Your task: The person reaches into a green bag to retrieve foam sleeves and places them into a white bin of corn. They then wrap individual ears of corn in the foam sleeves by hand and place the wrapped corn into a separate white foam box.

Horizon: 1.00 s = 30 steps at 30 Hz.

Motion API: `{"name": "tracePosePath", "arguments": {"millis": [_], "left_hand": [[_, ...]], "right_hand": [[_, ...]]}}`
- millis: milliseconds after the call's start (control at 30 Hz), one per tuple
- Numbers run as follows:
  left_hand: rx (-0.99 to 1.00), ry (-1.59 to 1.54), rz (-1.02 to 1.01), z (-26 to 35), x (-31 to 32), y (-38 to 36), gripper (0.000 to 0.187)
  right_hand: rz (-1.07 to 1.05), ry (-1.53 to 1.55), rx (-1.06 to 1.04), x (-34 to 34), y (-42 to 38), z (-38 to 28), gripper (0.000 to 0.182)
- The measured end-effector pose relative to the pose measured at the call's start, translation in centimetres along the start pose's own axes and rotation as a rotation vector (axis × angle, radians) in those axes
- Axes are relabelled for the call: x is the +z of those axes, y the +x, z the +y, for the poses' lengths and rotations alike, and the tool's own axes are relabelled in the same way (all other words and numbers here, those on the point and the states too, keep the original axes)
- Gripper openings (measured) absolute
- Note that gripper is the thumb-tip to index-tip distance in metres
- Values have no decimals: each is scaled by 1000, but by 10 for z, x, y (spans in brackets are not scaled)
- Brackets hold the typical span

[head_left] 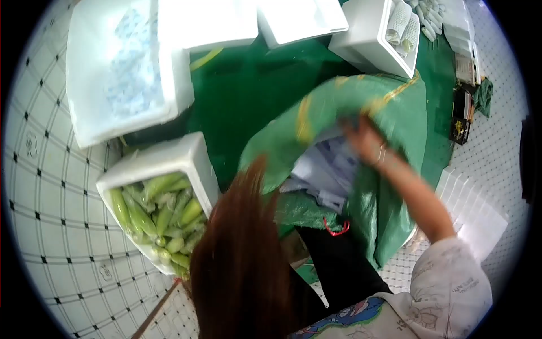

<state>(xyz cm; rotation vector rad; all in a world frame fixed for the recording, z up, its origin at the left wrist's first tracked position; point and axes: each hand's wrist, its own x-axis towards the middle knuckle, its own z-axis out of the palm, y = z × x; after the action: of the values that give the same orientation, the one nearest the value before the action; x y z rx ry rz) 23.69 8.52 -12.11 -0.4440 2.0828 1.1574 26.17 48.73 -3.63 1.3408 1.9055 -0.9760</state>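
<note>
A big green woven sack (395,121) with yellow stripes stands in front of me, its mouth gaping toward me. My right hand (364,140), somewhat blurred, is closed at the far right part of the sack's rim. Inside the mouth lie pale lilac-grey flat pieces (324,169), loosely heaped. A red cord (337,227) hangs at the sack's near edge. Long brown hair (243,254) covers the lower middle of the view, and my left hand does not show.
At left, a white foam box (200,164) holds long light-green vegetables (161,212). Behind it stands a larger foam box (84,107) with a blue-patterned inside. More white boxes (209,20) line the back. A foam box (361,42) at upper right holds net-wrapped items (400,25). Green sheeting (243,85) covers the floor.
</note>
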Motion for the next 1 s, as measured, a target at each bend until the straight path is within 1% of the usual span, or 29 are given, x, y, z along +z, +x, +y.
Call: {"name": "tracePosePath", "arguments": {"millis": [33, 67, 100, 133, 167, 200, 233, 267, 300, 333, 367, 433, 500, 533, 567, 600, 633, 667, 700, 733, 767, 800, 867, 933, 967, 1000], "left_hand": [[-4, -22, -1, -11, -5, -11, 24], [9, -48, 5, -22, -8, -18, 24], [20, -61, 21, -35, -13, -28, 24], [120, -72, 67, -57, -17, -43, 23], [72, -45, 69, -50, -23, -55, 22], [29, -14, 63, -41, -32, -63, 21], [-31, -90, 30, -48, -40, -66, 19], [-70, -130, 59, -45, -40, -69, 15], [-95, -103, 62, -46, -37, -69, 15], [-105, -76, 62, -45, -36, -62, 15], [-87, -99, 69, -38, -28, -48, 15], [108, -76, 48, -10, 2, -11, 14], [321, 62, 62, 43, 34, 45, 16], [467, -23, 107, 82, 53, 71, 14], [635, 47, 137, 110, 75, 106, 15], [762, 95, 152, 142, 97, 140, 18], [860, 136, 151, 174, 120, 174, 24], [985, 252, 167, 197, 149, 216, 30], [1101, 355, 210, 216, 177, 258, 36], [1169, 590, 262, 226, 206, 301, 41], [1226, 761, 336, 236, 229, 334, 42], [1282, 933, 411, 240, 247, 361, 44], [1065, 1221, 279, 243, 267, 386, 36], [868, 1314, 32, 234, 272, 384, 28], [932, 1306, 39, 216, 273, 385, 20], [863, 1044, 92, 213, 268, 355, 14]], "right_hand": [[545, -187, -543, 5, 62, 54, 69], [527, -244, -503, -16, 84, 39, 75], [507, -305, -506, -27, 103, 35, 76], [485, -364, -508, -28, 116, 36, 77], [352, -241, -549, -21, 115, 34, 74], [318, -307, -514, -6, 103, 40, 75], [406, -499, -520, 18, 72, 27, 76], [358, -520, -420, 41, 39, 14, 76], [311, -642, -483, 64, 31, 43, 79], [118, -567, -349, 81, -5, 6, 84], [29, -774, -347, 98, -12, 15, 94], [-76, -735, -52, 121, -13, 2, 109], [101, -921, -142, 132, 12, 19, 120], [119, -924, -147, 127, 21, 23, 120], [95, -907, -110, 120, 36, 27, 117], [63, -883, -74, 116, 50, 31, 114], [-90, -721, -91, 111, 63, 40, 113], [-242, -556, -103, 104, 74, 53, 113], [-184, -361, -345, 112, 84, 84, 107], [-185, -347, -331, 129, 94, 127, 107], [-160, -223, -367, 146, 105, 172, 96], [-131, -97, -402, 156, 116, 198, 85], [-143, -101, -411, 164, 100, 215, 83], [-176, -164, -476, 170, 75, 224, 82], [-188, -189, -523, 172, 65, 227, 81], [-189, -230, -578, 169, 55, 224, 81]]}}
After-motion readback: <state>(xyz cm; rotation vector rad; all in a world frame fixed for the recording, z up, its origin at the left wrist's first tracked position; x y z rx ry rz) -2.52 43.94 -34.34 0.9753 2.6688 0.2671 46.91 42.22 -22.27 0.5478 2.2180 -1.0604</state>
